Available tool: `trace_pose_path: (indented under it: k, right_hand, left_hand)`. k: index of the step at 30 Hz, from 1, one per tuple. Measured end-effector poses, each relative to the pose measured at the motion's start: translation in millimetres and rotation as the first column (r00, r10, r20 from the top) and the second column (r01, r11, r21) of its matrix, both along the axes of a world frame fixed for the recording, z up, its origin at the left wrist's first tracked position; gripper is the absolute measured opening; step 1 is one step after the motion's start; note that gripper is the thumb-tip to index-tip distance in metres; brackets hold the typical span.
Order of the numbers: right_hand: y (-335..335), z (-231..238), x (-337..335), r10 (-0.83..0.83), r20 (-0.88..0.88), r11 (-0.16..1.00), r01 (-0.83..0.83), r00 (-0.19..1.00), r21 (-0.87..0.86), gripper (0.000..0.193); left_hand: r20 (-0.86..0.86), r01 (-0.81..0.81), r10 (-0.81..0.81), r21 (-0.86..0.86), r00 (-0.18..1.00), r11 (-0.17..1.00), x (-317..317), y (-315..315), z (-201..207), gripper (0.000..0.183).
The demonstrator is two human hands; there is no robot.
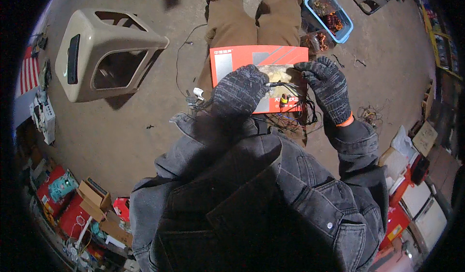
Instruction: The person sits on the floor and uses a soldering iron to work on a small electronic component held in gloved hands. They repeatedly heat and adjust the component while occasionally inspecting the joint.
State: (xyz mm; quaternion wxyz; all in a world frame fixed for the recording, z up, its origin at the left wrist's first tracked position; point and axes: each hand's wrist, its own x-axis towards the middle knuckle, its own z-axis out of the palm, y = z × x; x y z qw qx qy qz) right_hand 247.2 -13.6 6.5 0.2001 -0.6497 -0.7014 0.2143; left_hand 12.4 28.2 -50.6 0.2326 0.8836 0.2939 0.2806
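Observation:
A red and white printed board (237,55) lies across my brown-trousered thighs, with a pale yellowish patch (283,72) in its middle. My left hand (240,90), in a dark grey knit glove, is closed over the board's left part, its fingers wrapped round black cables (277,84). The cables run right over the board and hang off its edge. My right hand (323,84), gloved alike with an orange cuff, pinches its fingertips at the board's upper right edge; what they hold is too small to make out. A tangle of thin wires (286,122) lies below the board in my lap.
A beige plastic housing (85,34) with window-like openings stands on the floor at left. A blue-rimmed tub (345,32) with copper-coloured pieces sits beside my legs, a clear container (319,42) near it. Loose wires (370,114) lie to the right. Boxes and clutter line both sides.

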Motion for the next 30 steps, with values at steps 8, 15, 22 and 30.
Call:
trace_pose_path:
  k: [8, 15, 22, 30]
  right_hand:
    - [-5, -8, -7, -0.088, -0.168, 0.989, 0.106, 0.982, 0.099, 0.032]
    - [-18, 19, -20, -0.023, -0.214, 0.999, 0.029, 0.977, 0.023, 0.032]
    - [-37, 18, -30, 0.163, -0.127, 0.984, -0.170, 0.978, -0.050, 0.032]
    - [-46, 17, -39, 0.197, -0.033, 0.980, -0.197, 0.980, -0.012, 0.029]
  left_hand:
    - [-0.152, 0.043, -0.032, 0.066, 0.988, 0.997, -5, 0, 33, 0.014]
    - [-0.123, 0.007, -0.009, -0.021, 0.992, 1.000, -6, -1, 46, 0.017]
    - [-0.116, 0.033, -0.034, -0.017, 0.993, 0.999, -2, -4, 49, 0.020]
    - [-0.116, 0.071, -0.087, -0.138, 0.989, 0.988, -13, -14, 49, 0.026]
